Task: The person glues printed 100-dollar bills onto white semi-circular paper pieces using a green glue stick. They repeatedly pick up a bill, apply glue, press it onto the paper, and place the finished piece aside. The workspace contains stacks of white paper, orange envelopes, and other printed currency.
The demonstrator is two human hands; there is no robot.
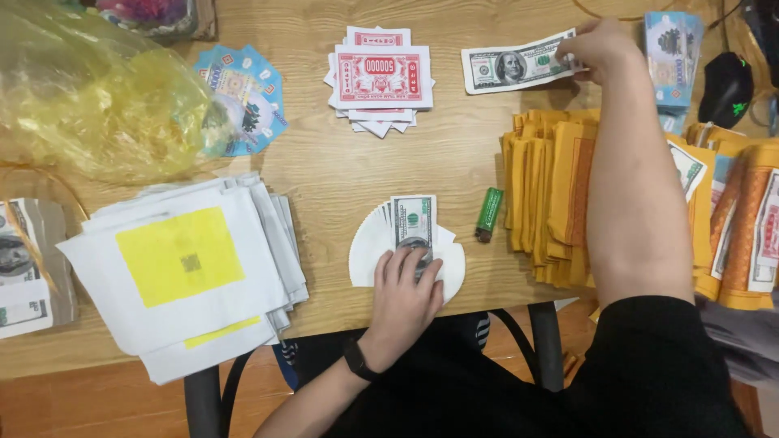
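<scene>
While sorting goes on:
Left hand: flat on banknote, grasping nothing.
Right hand: pinching grey bill.
Next, likely: stacking it squarely.

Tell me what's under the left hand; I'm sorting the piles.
The left hand presses a green banknote onto a fanned white paper stack. Anything beneath the palm is hidden.

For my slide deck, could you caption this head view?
Left hand presses a fanned note stack while right hand lifts a banknote on a wooden table.
</scene>
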